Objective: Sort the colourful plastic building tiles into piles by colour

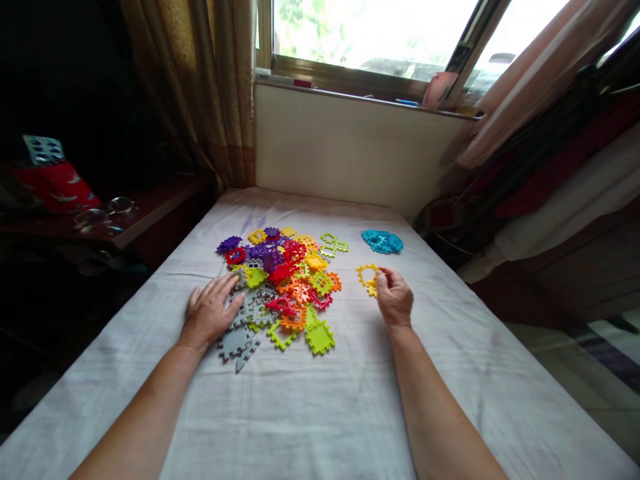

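Note:
A mixed heap of notched plastic building pieces point(285, 270) lies on the white sheet, in purple, red, yellow, orange, lime green and grey. My left hand point(213, 312) rests at the heap's left edge, fingers stretched out over grey pieces point(235, 342). To the right of the heap, my right hand point(396, 297) pinches a yellow frame-shaped piece point(367, 268) between thumb and fingers. Another bit of yellow shows just below that frame, partly behind the fingers. Beyond the right hand sits a separate pile of blue pieces point(383, 241).
The white sheet point(290, 427) covers a bed-like surface reaching to the wall under a window point(370, 33). At left stands a dark red side table with glasses point(107, 212) and a red patterned pouch point(55, 187). Clothes point(575, 180) hang along the right side.

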### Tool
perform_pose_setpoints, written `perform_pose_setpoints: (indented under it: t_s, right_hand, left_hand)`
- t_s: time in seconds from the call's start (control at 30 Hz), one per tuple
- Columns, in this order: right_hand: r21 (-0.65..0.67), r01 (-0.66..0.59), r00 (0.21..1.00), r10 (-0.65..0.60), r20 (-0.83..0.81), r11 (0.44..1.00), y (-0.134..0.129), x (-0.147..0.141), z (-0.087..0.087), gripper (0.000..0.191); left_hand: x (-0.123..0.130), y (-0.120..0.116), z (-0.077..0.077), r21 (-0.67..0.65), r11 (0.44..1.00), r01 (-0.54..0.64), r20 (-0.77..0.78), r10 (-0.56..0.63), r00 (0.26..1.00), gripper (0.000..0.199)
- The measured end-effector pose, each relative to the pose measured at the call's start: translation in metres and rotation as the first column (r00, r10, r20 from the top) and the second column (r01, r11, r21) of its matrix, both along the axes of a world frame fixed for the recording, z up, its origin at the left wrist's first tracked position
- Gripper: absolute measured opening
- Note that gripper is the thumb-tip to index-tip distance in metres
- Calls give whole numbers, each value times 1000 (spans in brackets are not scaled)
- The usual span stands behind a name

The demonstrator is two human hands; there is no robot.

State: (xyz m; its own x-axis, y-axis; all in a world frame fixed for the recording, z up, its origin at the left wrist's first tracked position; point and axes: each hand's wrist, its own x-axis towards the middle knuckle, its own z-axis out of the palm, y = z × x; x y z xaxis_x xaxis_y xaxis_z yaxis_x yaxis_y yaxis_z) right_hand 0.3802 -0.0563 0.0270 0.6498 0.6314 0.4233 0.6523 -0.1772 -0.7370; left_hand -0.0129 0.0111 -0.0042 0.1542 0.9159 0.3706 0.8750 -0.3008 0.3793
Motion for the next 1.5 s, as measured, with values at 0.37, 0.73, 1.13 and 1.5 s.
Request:
perform_pose_setpoints:
  t_s: [0.37,0.73,1.13,1.5]
  right_hand:
    - [-81,250,953,-230,195,965,-2,49,-40,44]
    - [-33,195,963,-185,198,980,2,54,-51,38]
    - [160,46,939,-98,329,986,3,29,-33,28]
    - [52,-615,761,574,303,787,-3,-90,18,24]
  left_hand:
    - [3,-11,17,139,989,-48,-15,51,999,31]
    - [0,-6,17,46,997,-61,-37,63,997,37]
    - [8,-17,31,206,979,7,59,-20,998,18]
    - [27,-33,48,163,979,126,552,-196,811,35]
